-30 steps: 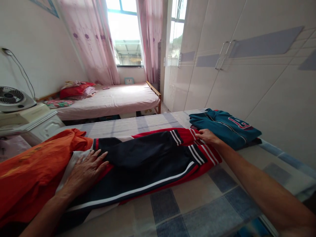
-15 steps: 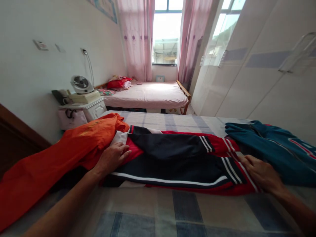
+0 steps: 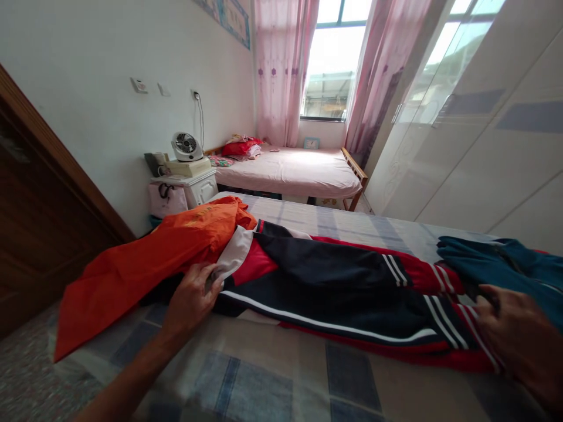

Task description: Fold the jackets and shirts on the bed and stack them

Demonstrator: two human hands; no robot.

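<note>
A dark navy, red and white sports jacket lies folded on the bed in front of me, its white-striped sleeves laid along it toward the right. At its left end my left hand pinches the white collar part, fingers curled around the edge. My right hand, a little blurred, is closed on the red hem with white stripes at the other end. Beside my left hand, an orange garment is spread out and hangs over the bed's edge. A teal garment lies beyond my right hand.
The bed has a blue-and-white checked sheet. Behind it stand a second bed with a pink sheet, a white nightstand with a small fan, and a white wardrobe on the right. A brown door is at left.
The view has swung left, so the room appears shifted right. My left hand has moved from lying on the jacket's red part to gripping its white collar edge. My right hand stays at the hem.
</note>
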